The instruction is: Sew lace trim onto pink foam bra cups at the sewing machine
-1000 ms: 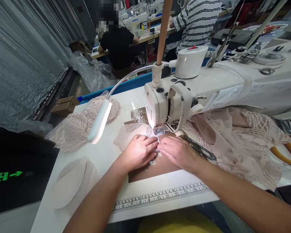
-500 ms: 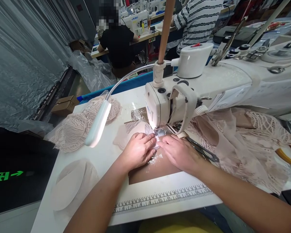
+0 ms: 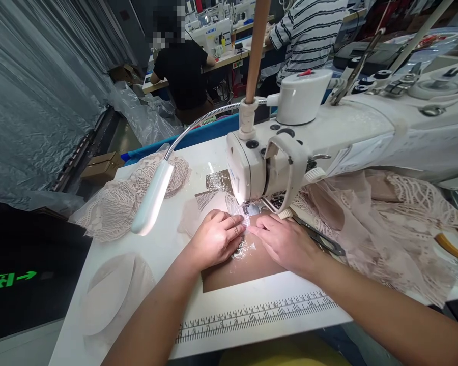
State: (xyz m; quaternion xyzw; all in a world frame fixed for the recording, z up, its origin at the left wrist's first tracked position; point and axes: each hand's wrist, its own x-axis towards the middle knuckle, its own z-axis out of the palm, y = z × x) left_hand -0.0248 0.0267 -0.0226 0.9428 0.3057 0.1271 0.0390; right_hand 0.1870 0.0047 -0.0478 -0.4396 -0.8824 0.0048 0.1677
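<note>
- Round pale cloths [image 3: 109,297] lay on the desk [image 3: 168,259], at eight o'clock from the machine foot [image 3: 246,208].
- Lace pieces [image 3: 112,203] sat at nine o'clock, partly behind the lamp [image 3: 152,201].
- The pale cloth [image 3: 218,202] lay at nine o'clock, reaching the foot.
- The left hand [image 3: 218,238], at about half past seven, rested on it, fingers close together.
- The right hand [image 3: 284,240], at four o'clock, had bent fingers; whether either hand pinched cloth, I could not tell.
- A lace heap [image 3: 381,229] lay at three o'clock.
</note>
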